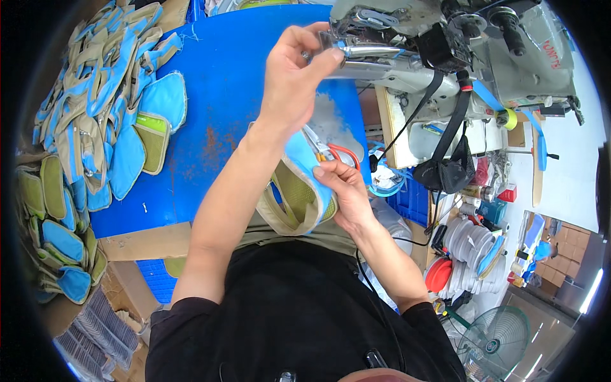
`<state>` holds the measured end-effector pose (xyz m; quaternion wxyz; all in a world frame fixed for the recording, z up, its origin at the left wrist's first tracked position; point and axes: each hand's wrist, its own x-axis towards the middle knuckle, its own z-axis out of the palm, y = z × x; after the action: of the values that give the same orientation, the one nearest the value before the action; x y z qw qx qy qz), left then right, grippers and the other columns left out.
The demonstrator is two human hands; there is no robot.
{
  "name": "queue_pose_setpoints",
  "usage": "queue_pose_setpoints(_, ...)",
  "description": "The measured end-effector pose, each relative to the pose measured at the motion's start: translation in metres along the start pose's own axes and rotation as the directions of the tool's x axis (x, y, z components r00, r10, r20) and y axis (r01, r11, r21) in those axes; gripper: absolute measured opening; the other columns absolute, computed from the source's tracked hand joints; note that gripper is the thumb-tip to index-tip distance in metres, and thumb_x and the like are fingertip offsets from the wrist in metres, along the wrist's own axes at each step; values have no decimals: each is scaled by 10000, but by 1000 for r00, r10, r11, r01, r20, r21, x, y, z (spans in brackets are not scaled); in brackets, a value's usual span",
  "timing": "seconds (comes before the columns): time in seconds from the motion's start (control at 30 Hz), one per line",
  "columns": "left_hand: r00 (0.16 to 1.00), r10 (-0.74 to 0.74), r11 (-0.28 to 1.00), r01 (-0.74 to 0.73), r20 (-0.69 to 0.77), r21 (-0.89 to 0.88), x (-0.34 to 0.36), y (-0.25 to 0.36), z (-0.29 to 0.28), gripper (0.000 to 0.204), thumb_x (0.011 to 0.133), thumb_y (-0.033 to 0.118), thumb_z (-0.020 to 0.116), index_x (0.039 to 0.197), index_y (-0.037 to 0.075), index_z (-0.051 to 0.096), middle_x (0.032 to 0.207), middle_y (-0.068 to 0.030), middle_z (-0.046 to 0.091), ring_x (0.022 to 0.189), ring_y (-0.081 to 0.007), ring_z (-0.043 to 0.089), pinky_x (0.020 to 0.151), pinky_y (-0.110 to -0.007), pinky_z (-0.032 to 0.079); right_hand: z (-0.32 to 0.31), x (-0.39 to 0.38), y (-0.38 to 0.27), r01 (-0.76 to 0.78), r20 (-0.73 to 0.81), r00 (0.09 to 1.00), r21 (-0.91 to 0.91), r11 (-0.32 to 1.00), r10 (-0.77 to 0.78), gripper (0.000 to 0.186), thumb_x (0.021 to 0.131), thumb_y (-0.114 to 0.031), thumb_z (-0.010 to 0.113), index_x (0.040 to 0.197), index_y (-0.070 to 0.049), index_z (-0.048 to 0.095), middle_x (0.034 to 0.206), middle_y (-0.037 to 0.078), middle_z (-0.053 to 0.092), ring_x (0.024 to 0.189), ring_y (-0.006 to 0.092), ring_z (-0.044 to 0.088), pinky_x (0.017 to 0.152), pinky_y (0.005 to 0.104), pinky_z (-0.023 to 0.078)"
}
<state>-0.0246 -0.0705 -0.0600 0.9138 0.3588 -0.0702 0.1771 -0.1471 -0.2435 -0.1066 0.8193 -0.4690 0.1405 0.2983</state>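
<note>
My right hand [344, 191] grips the edge of a sewn fabric piece [304, 194], light blue and beige with an olive mesh inner side, hanging over the table's front edge. Farther off, my left hand [294, 73] is closed, fingertips together at the tip of the sewing machine's arm [375, 69]. What it pinches there is too small to make out. Scissors with orange-red handles [344, 155] lie just beyond my right hand, partly covered by the fabric piece.
A heap of blue and beige sewn pieces [108, 95] covers the table's left side, and olive and blue pads [60, 239] are stacked below it. The blue tabletop [223, 76] has brown worn marks. At the right are cables, thread cones [468, 239] and a fan [493, 344].
</note>
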Motion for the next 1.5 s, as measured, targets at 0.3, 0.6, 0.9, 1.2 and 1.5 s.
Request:
queue_pose_setpoints(0.3,999,12,1000,-13,-52,-23,0,2,10,247,830,-50,741,924,80,553,1283,-126,585,1006,-128,589,867,-286,494,1,-2,0,0,15,1000,21,1000,0,84,937,-53,725,1013,-19,733,958,90,755,819,125,713,754,279,593)
queue_pose_setpoints(0.6,981,184,605,-164,64,779,-50,59,-50,65,958,50,684,999,24,640,1115,-135,673,1078,-168,626,926,-292,515,1,-10,-13,144,62,988,-89,986,-139,123,918,-40,752,1034,-10,727,955,44,740,835,78,659,771,247,517)
queue_pose_setpoints(0.9,775,-632,517,423,-1,744,-59,97,-80,536,1055,436,511,1116,-47,734,1041,-115,740,1010,-144,648,910,-306,488,46,-32,-33,400,258,916,-502,767,-309,89,903,-95,759,951,-22,738,780,-10,707,658,17,591,584,203,453)
queue_pose_setpoints(1.2,480,-858,400,407,180,821,-37,115,-60,216,880,221,792,902,27,702,804,29,666,752,-39,595,669,-207,460,40,-42,-43,467,259,884,-513,720,-389,88,889,-90,759,931,-16,737,712,-15,676,600,15,552,538,209,415)
queue_pose_setpoints(1.5,615,-760,267,-2,211,964,-22,158,-10,159,762,63,856,814,29,710,739,40,527,673,-57,454,590,-237,322,45,-50,-44,446,229,894,-523,726,-384,74,877,-71,758,924,-19,733,727,-21,660,630,17,554,554,212,417)
